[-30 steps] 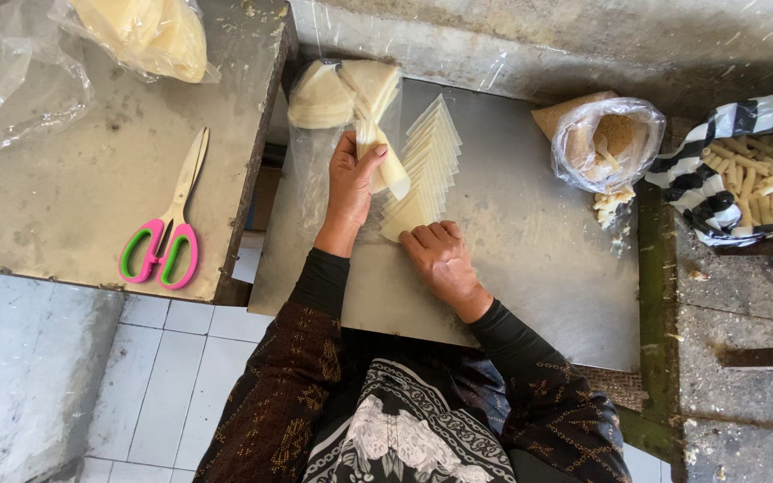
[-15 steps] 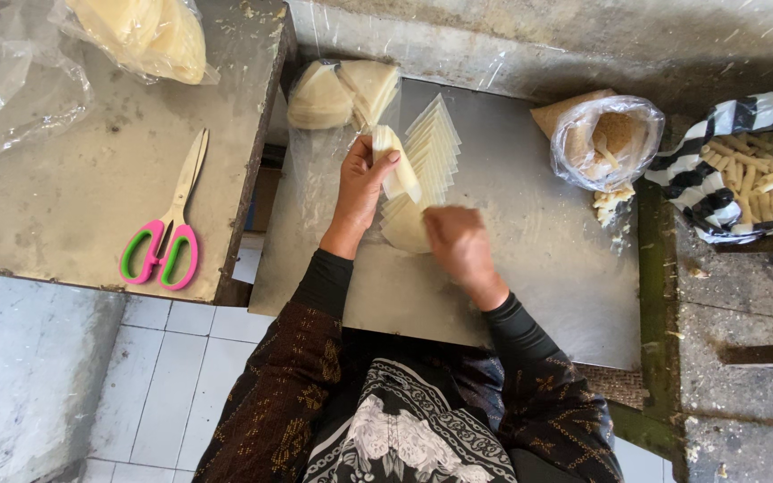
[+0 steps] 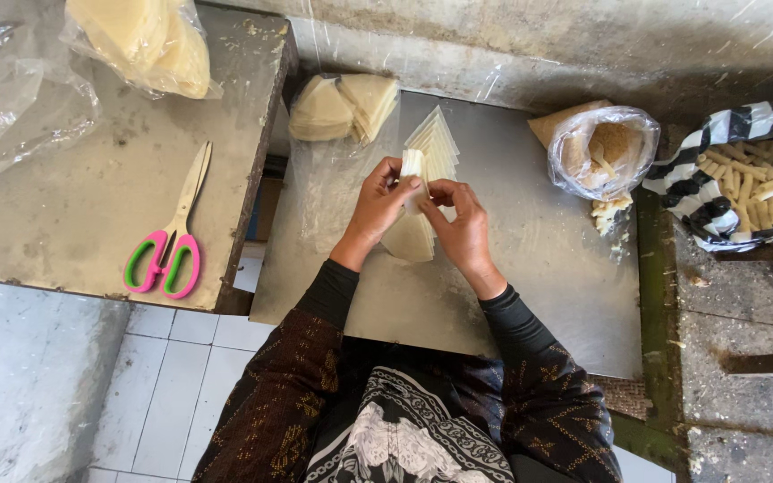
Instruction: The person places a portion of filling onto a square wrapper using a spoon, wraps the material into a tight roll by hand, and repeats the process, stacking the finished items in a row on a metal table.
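Looking down from head height, a pale folded wrapper (image 3: 413, 172) is seen pinched between both hands above a metal table (image 3: 530, 268). The wrapper is gripped from the left by the left hand (image 3: 378, 204), its fingers closed on the sheet, and from the right by the right hand (image 3: 461, 224), whose fingers are likewise closed on it. Directly beneath and behind the hands, a fanned stack of triangular wrappers (image 3: 434, 148) is laid on the table. Farther back, near the table's far left corner, two thicker piles of wrappers (image 3: 344, 107) are set side by side. To the right, an open clear bag (image 3: 606, 148) holding tan filling is placed on the table, and beyond it a black-and-white striped bag (image 3: 740, 183) filled with pale rolled sticks is seen. On a separate worn surface to the left, pink-and-green scissors (image 3: 172, 233) and a plastic bag of yellowish sheets (image 3: 149, 40) are laid.
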